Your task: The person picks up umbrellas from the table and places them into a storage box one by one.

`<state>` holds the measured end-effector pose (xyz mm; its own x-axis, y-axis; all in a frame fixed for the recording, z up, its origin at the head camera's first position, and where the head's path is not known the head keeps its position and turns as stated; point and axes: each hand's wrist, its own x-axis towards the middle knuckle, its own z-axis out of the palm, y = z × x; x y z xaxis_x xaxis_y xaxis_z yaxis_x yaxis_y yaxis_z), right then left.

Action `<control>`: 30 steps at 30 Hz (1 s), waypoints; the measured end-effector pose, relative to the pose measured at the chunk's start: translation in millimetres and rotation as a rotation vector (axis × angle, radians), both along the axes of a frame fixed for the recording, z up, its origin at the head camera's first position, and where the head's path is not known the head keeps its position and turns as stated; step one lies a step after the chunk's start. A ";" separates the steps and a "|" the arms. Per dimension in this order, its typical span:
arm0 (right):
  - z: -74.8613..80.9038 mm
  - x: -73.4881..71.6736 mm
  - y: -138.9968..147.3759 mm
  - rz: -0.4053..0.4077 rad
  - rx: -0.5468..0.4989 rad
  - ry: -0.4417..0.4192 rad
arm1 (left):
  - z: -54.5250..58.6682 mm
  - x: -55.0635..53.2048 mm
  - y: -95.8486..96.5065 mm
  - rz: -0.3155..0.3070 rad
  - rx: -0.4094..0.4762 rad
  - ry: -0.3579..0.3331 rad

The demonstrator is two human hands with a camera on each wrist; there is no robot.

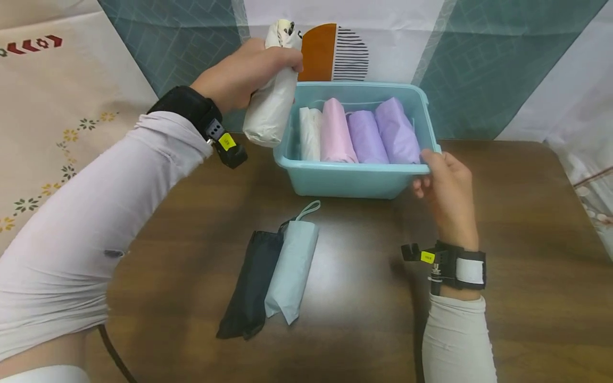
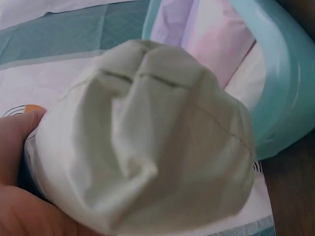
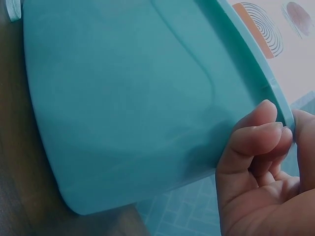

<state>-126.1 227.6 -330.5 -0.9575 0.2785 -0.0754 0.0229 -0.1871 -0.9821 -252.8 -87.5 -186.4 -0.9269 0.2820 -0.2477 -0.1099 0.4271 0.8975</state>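
Observation:
My left hand (image 1: pixel 241 74) grips a white folded umbrella (image 1: pixel 272 111) in the air, by the left end of a light blue plastic bin (image 1: pixel 342 180). In the left wrist view the umbrella's stitched end (image 2: pixel 147 142) fills the middle, with the thumb side of the hand at the left. My right hand (image 1: pixel 450 194) pinches the bin's rim at its front right corner, thumb on top and fingers curled beneath, as the right wrist view also shows. Inside the bin, side by side, lie a white roll (image 1: pixel 310 135), a pink one (image 1: pixel 337 133) and two purple ones (image 1: pixel 367 138).
A black folded umbrella (image 1: pixel 251 287) and a pale blue one (image 1: pixel 293 266) with a wrist loop lie side by side on the brown wooden table (image 1: pixel 354 319), in front of the bin. Patterned cloth (image 1: pixel 191 40) hangs behind the table, and cream floral cloth (image 1: pixel 57 106) covers the left side.

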 end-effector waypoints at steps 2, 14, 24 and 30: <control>0.0 0.5 -0.8 0.003 0.016 -0.012 | 1.5 -0.9 1.2 -0.001 -0.044 -0.009; -1.1 0.0 -2.4 0.003 0.023 -0.005 | -2.5 2.4 34.4 -0.072 -0.144 -0.089; -1.1 -0.7 -2.1 0.003 0.025 -0.014 | -5.5 -1.8 46.5 -0.033 -0.374 -0.226; -1.4 -1.0 -2.6 0.003 0.008 -0.006 | -7.3 -3.8 48.5 -0.045 -0.439 -0.211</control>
